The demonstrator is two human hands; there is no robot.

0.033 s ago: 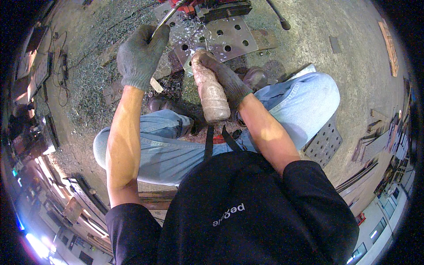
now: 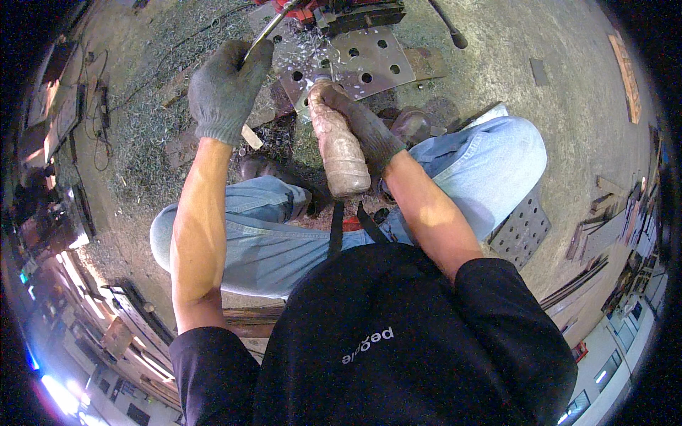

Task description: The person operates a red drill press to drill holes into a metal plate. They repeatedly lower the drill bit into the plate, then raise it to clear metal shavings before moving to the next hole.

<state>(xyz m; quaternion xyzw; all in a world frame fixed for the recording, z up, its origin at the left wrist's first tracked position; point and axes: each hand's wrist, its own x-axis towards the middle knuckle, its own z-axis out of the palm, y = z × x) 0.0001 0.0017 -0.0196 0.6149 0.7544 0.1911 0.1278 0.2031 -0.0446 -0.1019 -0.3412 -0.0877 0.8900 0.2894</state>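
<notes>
My left hand point(image 2: 229, 91), in a grey knitted glove, is closed around a metal lever rod point(image 2: 268, 30) that runs up to a red machine point(image 2: 307, 14) at the top edge. In my right hand point(image 2: 361, 126), gloved in darker grey, is a grimy, cloudy plastic bottle point(image 2: 341, 157). The fingers wrap its neck end, which points away from me over the near edge of a metal plate with round holes point(image 2: 383, 67). Toward my lap lies the bottle's broad base. White wet-looking spots and a thin curled strand show on the plate.
Metal shavings point(image 2: 153, 106) cover the floor at left. A dark-tipped rod point(image 2: 455, 34) reaches in at upper right. Another perforated plate point(image 2: 522, 227) lies beside my right knee. A wooden strip point(image 2: 625, 78) and stacked metal pieces point(image 2: 604, 227) lie farther right.
</notes>
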